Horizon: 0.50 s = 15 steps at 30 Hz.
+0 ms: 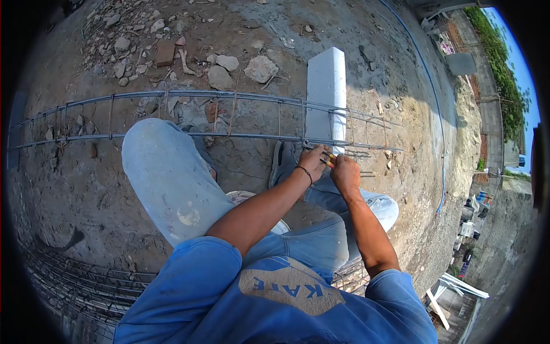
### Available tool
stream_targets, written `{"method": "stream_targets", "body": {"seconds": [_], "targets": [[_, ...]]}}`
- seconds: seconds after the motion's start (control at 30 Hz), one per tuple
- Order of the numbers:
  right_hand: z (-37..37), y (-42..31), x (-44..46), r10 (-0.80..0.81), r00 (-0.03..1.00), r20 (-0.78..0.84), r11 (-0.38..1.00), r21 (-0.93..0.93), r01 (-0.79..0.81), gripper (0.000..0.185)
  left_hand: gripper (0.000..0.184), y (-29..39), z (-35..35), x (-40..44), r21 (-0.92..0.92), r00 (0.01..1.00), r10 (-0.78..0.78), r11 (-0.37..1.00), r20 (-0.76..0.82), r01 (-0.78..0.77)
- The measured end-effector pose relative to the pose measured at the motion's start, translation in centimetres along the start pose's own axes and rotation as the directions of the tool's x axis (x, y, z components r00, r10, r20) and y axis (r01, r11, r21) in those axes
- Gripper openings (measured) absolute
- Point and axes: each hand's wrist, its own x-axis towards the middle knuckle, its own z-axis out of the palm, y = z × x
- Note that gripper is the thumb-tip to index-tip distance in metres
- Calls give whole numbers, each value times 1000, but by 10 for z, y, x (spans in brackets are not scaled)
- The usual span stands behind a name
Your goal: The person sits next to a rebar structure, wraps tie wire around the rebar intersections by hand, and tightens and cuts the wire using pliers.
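Steel rebar cage (pixel 252 136) lies just beyond both hands, across a white block (pixel 325 86); the right hand (pixel 347 173) grasps a yellow-and-red-handled tool (pixel 329 164); the left hand's (pixel 313 162) exact grip, I cannot tell; a tool slip could pinch its close fingers; the shirt (pixel 366 309) reads "KATE".
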Motion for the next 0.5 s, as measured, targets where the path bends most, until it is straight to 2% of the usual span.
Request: {"method": "stream_targets", "body": {"seconds": [0.1, 0.17, 0.2, 0.27, 0.3, 0.33, 0.37, 0.4, 0.43, 0.5], "targets": [[5, 2, -2, -26, 1000, -3, 999, 37, 26, 24, 23, -1, -4, 2, -3, 1000, 3, 1000, -12, -3], [8, -14, -15, 88, 994, 69, 987, 132, -97, 24, 23, 4, -12, -4, 90, 999, -13, 996, -45, 17], [11, -22, -22, 86, 994, 63, 986, 135, -94, 24, 23, 9, -17, -7, 94, 999, -7, 995, -43, 11], [20, -35, -42, 72, 956, 286, 961, 235, -143, 20, 25, 9, -36, -9, 252, 995, -18, 967, -97, 42], [29, -36, -42, 74, 954, 290, 961, 234, -146, 20, 27, 7, -51, 1, 276, 994, -40, 959, -102, 67], [39, -36, -43, 1, 744, 668, 510, 640, -574, 16, 27, 17, -34, -17, 278, 994, -46, 958, -103, 73], [48, -34, -44, -339, 507, 792, -157, 483, -861, 13, 25, 27, -14, -34, 265, 981, -109, 953, -163, 150], [44, -39, -44, -340, 512, 789, -163, 487, -858, 13, 24, 35, -1, -46, 251, 961, -166, 942, -222, 221], [39, -43, -49, -330, 513, 793, -188, 477, -858, 14, 24, 28, -10, -41, 255, 959, -168, 940, -227, 225], [23, -53, -44, -316, 522, 793, -227, 471, -853, 16, 25, 27, -17, -28, 325, 982, -73, 937, -172, 127]]}}
